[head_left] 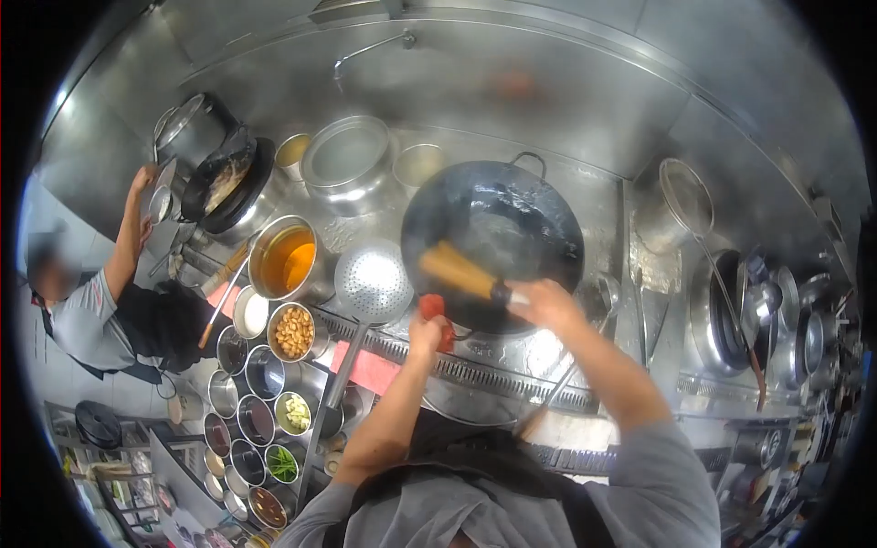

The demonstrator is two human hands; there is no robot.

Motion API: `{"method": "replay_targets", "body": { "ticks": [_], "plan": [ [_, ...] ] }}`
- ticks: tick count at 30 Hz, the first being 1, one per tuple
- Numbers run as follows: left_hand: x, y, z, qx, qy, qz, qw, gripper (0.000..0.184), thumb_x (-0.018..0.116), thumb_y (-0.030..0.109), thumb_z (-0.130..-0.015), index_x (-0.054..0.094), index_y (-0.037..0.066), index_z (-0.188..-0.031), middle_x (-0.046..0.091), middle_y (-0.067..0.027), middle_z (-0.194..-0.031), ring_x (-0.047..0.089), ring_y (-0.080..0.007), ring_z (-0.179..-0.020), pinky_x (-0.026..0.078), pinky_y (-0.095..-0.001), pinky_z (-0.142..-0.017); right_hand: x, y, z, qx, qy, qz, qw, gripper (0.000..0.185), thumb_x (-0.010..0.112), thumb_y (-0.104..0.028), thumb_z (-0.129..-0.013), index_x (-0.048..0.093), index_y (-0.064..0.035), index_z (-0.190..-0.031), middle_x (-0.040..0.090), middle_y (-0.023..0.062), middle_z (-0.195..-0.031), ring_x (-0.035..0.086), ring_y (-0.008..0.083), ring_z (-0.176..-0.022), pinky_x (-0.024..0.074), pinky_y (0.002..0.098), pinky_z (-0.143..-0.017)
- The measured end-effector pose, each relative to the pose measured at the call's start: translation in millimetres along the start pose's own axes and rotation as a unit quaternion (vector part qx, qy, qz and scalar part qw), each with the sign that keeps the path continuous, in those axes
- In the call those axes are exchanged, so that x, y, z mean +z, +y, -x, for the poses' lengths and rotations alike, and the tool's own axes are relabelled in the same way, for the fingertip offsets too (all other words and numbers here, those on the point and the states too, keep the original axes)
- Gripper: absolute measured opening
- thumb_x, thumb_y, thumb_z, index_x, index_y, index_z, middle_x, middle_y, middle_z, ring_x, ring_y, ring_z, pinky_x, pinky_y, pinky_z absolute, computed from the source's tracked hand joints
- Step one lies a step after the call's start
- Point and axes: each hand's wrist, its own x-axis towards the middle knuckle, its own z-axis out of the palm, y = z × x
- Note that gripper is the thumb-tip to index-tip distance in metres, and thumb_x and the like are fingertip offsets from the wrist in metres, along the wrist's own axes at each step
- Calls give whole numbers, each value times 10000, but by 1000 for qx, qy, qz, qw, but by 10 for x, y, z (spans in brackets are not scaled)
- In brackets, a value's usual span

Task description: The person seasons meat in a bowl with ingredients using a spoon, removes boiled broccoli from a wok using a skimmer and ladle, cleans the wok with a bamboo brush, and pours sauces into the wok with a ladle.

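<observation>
A large dark wok [512,210] with water in it sits on the steel range. My left hand [426,334] is closed on a red cloth [437,321] at the wok's near left rim. My right hand [546,306] grips the end of a bamboo brush [461,271], whose bristles point left over the wok's near left part. Left of the wok lies a perforated strainer [374,279], its handle running toward the front.
At left, a pot of orange liquid [281,259] and several ingredient tins, one with nuts [293,332]. A co-worker [87,315] stands far left by another wok [219,178]. A mesh strainer [685,196] rests on a pot at right. A tap [370,53] is above.
</observation>
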Motion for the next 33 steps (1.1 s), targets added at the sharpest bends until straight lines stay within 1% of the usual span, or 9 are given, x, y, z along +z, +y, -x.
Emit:
{"method": "replay_targets", "body": {
  "ticks": [4, 10, 11, 15, 20, 22, 25, 27, 33],
  "plan": [
    [-364, 215, 134, 52, -11, -34, 998, 271, 508, 12, -748, 523, 14, -1019, 535, -55, -626, 486, -141, -461, 383, -305, -383, -448, 747, 722, 53, -75, -7, 996, 466, 710, -338, -730, 636, -195, -1167, 641, 187, -1062, 611, 355, -971, 466, 396, -917],
    [-631, 660, 263, 179, 11, -162, 970, 504, 486, -67, -715, 465, -38, -1219, 573, -94, -636, 523, -161, -456, 398, -288, -384, -836, 1000, 1103, 175, 105, 6, 979, 445, 687, -302, -760, 631, -134, -1169, 648, 185, -1061, 627, 341, -967, 471, 394, -898],
    [-656, 723, 237, 182, 6, -178, 967, 711, 484, -60, -708, 285, -39, -1391, 580, -104, -645, 537, -163, -463, 418, -293, -394, -809, 928, 1150, 183, 151, -8, 971, 449, 683, -302, -767, 627, -119, -1173, 650, 194, -1051, 633, 336, -958, 475, 386, -890],
    [-471, 1011, 444, 203, 27, -244, 948, 913, 443, -74, -723, -37, 90, -1482, 588, -133, -686, 517, -149, -446, 422, -273, -388, -160, 1061, 1377, 132, 200, -273, 932, 461, 715, -252, -769, 615, -112, -1196, 677, 153, -1016, 646, 239, -922, 480, 318, -850],
    [-313, 1118, 533, 262, -1, -256, 931, 912, 428, -80, -701, -1, 92, -1487, 628, -126, -776, 500, -135, -449, 412, -265, -388, 345, 505, 1555, 176, 120, -486, 848, 527, 733, -207, -767, 565, -120, -1259, 655, 124, -1095, 619, 196, -947, 468, 294, -844],
    [-245, 1139, 539, 339, 13, -273, 900, 905, 449, -37, -694, 42, 104, -1490, 614, -130, -665, 535, -157, -445, 427, -291, -376, 496, 394, 1536, 185, 91, -512, 834, 541, 727, -235, -772, 552, -119, -1271, 640, 144, -1131, 621, 217, -974, 466, 307, -859],
    [-187, 1169, 663, 353, 21, -324, 878, 901, 464, -25, -692, 61, 105, -1488, 645, -154, -741, 581, -191, -481, 477, -308, -462, 719, 370, 1494, 126, 58, -375, 917, 605, 696, -348, -778, 512, -120, -1308, 599, 178, -1196, 566, 299, -1116, 417, 346, -955],
    [-178, 1107, 692, 431, 49, -388, 813, 876, 502, -11, -700, 99, 66, -1475, 660, -164, -795, 641, -252, -574, 519, -323, -585, 747, 380, 1512, 129, 48, -389, 911, 615, 700, -345, -774, 508, -114, -1311, 600, 169, -1200, 559, 292, -1128, 407, 337, -965],
    [-258, 686, 935, 526, 45, -377, 761, 813, 558, 11, -721, 173, -7, -1437, 660, -182, -841, 678, -319, -737, 528, -341, -675, 648, 358, 1547, 130, 16, -416, 900, 637, 699, -323, -782, 486, -68, -1326, 578, 188, -1232, 545, 277, -1154, 383, 318, -986]
  ]
}}
